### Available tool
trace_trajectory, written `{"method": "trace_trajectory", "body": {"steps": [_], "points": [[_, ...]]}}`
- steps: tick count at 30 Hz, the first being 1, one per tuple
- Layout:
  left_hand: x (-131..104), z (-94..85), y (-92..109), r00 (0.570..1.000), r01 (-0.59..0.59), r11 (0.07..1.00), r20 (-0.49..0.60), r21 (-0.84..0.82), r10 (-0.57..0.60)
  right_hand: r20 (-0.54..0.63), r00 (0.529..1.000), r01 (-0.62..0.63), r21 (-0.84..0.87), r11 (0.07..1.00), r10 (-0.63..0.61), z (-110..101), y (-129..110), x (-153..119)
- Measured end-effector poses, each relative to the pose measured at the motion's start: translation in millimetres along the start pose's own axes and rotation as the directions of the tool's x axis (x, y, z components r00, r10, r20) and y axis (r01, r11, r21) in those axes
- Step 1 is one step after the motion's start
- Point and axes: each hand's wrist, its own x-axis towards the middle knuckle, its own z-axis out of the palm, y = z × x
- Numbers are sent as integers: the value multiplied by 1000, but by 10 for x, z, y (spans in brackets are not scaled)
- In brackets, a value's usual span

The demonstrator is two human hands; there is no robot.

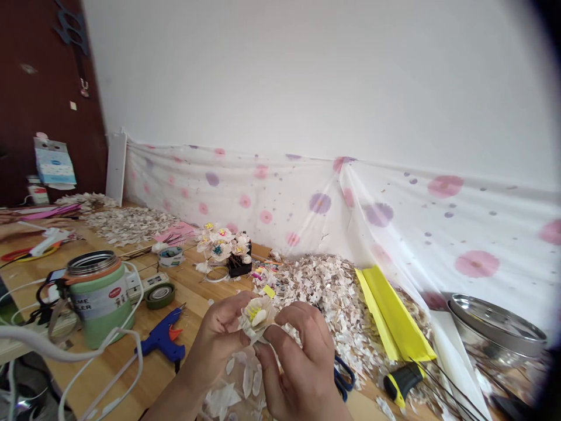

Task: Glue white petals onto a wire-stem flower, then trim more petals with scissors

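Observation:
A small white flower (256, 316) with a yellow centre is held up between my two hands, low in the middle of the head view. My left hand (221, 333) grips it from the left, fingers closed around its side and base. On the right, my right hand (302, 351) pinches its outer petals between thumb and fingers. Loose pale petals (250, 374) lie beneath my hands. Dark blue scissors handles (344, 379) show just right of my right hand. To the left rests a blue glue gun (164, 339) with an orange trigger.
Petals (324, 286) are heaped behind my hands, beside folded yellow paper (394, 316). Finished flowers (223, 242) stand in a black holder. A green jar (99, 298), white cables and green tape (160, 295) are left; a lidded metal bowl (495, 333) is right. Someone's hand (17, 225) shows far left.

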Motion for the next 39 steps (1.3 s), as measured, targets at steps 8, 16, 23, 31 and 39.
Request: {"method": "trace_trajectory", "body": {"steps": [8,16,23,31,39], "points": [[3,-14,-48,1000,-5,1000,-28,-19,5,-31,994,98,-70,993,-100,-6,40,11],[18,-48,-2,933,-345,858,38,381,358,-81,995,46,-82,996,-53,-48,0,-85],[7,-26,59,787,-566,601,152,564,598,67,993,102,-139,985,-94,-86,-18,-47],[37,-35,0,794,-549,623,114,557,597,-54,989,132,-133,982,-140,32,-24,-59],[46,-56,-13,806,-524,637,86,566,586,13,984,177,-128,976,-177,38,-57,40]]}}
